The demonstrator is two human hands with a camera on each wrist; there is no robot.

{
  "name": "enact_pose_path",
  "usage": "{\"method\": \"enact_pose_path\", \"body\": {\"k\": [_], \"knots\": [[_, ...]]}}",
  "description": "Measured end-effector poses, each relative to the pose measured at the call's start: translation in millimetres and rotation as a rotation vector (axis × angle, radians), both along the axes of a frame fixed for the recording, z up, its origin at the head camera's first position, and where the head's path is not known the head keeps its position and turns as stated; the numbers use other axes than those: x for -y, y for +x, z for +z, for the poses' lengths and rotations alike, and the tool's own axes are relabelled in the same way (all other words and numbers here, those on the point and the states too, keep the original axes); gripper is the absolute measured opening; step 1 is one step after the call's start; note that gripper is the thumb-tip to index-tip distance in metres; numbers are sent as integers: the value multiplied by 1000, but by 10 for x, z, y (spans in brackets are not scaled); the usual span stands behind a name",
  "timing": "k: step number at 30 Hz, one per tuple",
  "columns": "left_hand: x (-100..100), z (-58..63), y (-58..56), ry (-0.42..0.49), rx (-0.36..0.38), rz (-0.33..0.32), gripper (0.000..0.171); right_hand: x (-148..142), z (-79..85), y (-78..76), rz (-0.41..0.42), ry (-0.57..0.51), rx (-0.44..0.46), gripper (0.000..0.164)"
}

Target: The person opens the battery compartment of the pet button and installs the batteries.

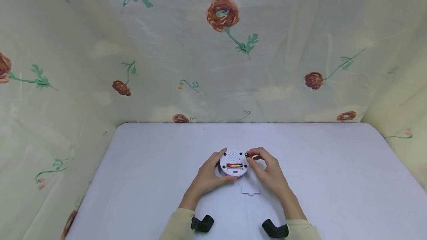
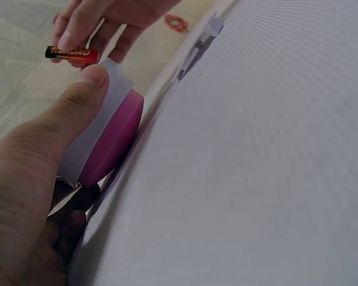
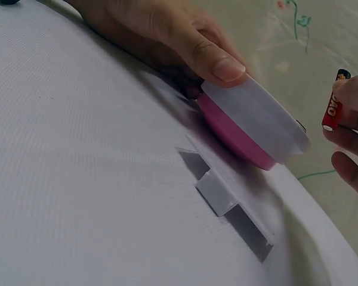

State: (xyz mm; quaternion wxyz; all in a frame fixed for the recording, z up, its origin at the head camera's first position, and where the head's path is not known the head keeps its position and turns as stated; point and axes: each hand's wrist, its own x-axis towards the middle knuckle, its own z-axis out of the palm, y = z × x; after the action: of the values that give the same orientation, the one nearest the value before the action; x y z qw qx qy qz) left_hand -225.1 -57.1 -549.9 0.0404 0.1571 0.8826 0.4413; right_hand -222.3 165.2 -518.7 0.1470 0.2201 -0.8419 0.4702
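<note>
My left hand (image 1: pixel 207 177) grips a round white device (image 1: pixel 232 156) by its rim, thumb on the near side. Its underside faces up, showing speaker holes, dark feet and an uncovered battery compartment with a red and gold battery (image 1: pixel 235 166) inside. The wrist views show the device's pink lower part (image 3: pixel 232 134). Just right of the device, my right hand (image 1: pixel 269 171) pinches a red and black battery (image 2: pixel 71 55) between thumb and fingers, apart from the compartment. A white battery cover (image 1: pixel 250 187) lies on the table below the device.
A white cloth covers the table (image 1: pixel 140 180). Behind it and along both sides hangs a flower-patterned curtain (image 1: pixel 267 95). Black wrist cameras (image 1: pixel 204 223) sit on both sleeves.
</note>
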Motion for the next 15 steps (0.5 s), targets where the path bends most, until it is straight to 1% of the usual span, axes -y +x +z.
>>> {"method": "enact_pose_path", "body": {"k": [1,4,7,8,11,15], "knots": [[-3,0,-7,0,-2,-3,96,5,11,3,-1,7,2,18],[-16,0,-19,-1,-9,-2,96,57,112,57,-6,8,2,19],[-16,4,-16,1,-11,0,96,104,121,79,-9,11,-19,22],[-16,4,-15,1,-17,-3,96,114,113,80,-9,12,-26,22],[-12,0,-15,5,-26,-7,96,104,1,38,12,32,-47,25],[-1,-16,-9,3,-26,-3,97,118,-47,36,49,45,-55,25]]}}
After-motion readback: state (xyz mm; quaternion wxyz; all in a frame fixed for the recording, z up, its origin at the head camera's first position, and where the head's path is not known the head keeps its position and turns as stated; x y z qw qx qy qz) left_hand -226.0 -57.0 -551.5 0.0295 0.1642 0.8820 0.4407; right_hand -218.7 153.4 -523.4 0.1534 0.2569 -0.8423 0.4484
